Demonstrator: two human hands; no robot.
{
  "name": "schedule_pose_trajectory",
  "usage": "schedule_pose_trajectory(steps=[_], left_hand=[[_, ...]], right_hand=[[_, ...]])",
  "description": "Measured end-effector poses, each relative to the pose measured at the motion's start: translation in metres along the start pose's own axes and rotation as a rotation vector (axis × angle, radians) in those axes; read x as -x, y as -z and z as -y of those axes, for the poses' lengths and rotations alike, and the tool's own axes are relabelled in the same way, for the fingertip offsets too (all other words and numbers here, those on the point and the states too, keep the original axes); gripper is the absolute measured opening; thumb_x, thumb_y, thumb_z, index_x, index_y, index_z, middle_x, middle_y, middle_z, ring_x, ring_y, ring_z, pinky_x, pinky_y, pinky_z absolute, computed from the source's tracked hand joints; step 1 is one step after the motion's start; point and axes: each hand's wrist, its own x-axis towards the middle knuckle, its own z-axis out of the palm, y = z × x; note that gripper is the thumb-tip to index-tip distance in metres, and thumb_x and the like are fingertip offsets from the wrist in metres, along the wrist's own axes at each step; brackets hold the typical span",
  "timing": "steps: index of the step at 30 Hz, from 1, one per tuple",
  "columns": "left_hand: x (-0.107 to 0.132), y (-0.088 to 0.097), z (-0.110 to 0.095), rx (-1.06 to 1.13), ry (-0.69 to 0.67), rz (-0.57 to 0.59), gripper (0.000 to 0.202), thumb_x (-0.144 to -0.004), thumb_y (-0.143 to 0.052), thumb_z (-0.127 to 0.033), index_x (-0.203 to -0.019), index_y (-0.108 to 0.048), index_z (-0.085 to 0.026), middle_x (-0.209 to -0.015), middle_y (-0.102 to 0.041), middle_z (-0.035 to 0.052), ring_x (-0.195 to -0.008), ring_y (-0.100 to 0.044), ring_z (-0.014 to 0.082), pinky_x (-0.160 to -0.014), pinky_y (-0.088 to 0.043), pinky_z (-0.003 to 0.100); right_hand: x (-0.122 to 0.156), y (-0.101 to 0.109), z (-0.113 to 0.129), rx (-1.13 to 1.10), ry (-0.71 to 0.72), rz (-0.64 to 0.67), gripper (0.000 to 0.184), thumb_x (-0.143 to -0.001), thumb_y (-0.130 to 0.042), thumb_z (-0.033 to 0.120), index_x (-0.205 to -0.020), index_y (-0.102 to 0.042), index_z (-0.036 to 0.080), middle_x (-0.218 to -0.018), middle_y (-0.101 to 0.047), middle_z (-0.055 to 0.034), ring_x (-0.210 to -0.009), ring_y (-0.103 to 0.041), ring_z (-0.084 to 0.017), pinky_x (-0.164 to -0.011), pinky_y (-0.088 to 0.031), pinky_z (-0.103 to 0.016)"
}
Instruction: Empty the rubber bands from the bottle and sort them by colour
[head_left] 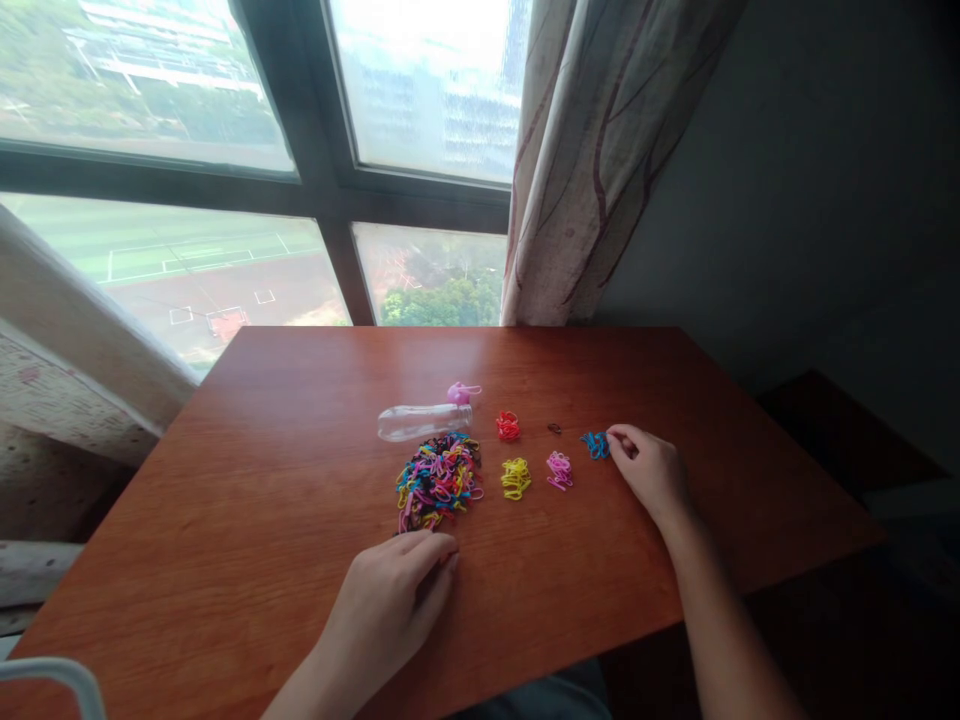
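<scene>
A mixed heap of small coloured elastic bands (439,480) lies in the middle of the wooden table (300,480). My left hand (397,600) rests just in front of the heap, fingers curled loosely on the wood, holding nothing I can see. My right hand (649,470) sits at the right, its fingertips pinched at a small blue pile of bands (596,445). Sorted piles lie between: red (508,426), yellow (515,478), pink (559,470) and a tiny dark one (554,428).
A clear plastic bottle (424,421) lies on its side behind the heap, with a pink cap (461,392) beside it. A window and a patterned curtain (592,150) stand behind the table. A dark lower surface is at the right.
</scene>
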Motion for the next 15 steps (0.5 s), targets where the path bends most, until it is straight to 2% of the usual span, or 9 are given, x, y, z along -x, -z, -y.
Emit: schedule_pose_trajectory(steps=[5, 9, 15], left_hand=[[-0.002, 0.001, -0.001, 0.005, -0.016, -0.011, 0.018, -0.095, -0.044, -0.023, -0.091, -0.062, -0.025, -0.081, -0.070, -0.0004, -0.071, -0.067, 0.0166, -0.063, -0.048, 0.025], [-0.001, 0.000, -0.001, 0.013, -0.017, -0.009, 0.018, -0.095, -0.044, -0.023, -0.091, -0.062, -0.025, -0.082, -0.070, -0.0003, -0.071, -0.067, 0.0166, -0.063, -0.049, 0.025], [0.000, 0.000, -0.001, 0.023, -0.008, -0.013, 0.019, -0.095, -0.044, -0.022, -0.092, -0.062, -0.024, -0.082, -0.071, 0.0003, -0.071, -0.067, 0.0166, -0.064, -0.049, 0.026]], right_hand=[[-0.009, 0.002, -0.005, -0.008, 0.048, 0.058, 0.023, -0.085, -0.051, 0.030, -0.088, -0.072, 0.021, -0.082, -0.073, -0.0051, -0.068, -0.065, -0.018, -0.062, -0.043, -0.027], [-0.011, 0.003, -0.002, -0.010, 0.051, 0.048, 0.022, -0.085, -0.052, 0.030, -0.090, -0.073, 0.022, -0.085, -0.074, -0.0054, -0.068, -0.066, -0.019, -0.062, -0.045, -0.028], [0.001, 0.005, 0.021, -0.088, 0.058, -0.025, 0.022, -0.088, -0.054, 0.030, -0.091, -0.073, 0.021, -0.081, -0.074, -0.0049, -0.067, -0.066, -0.018, -0.063, -0.046, -0.027]])
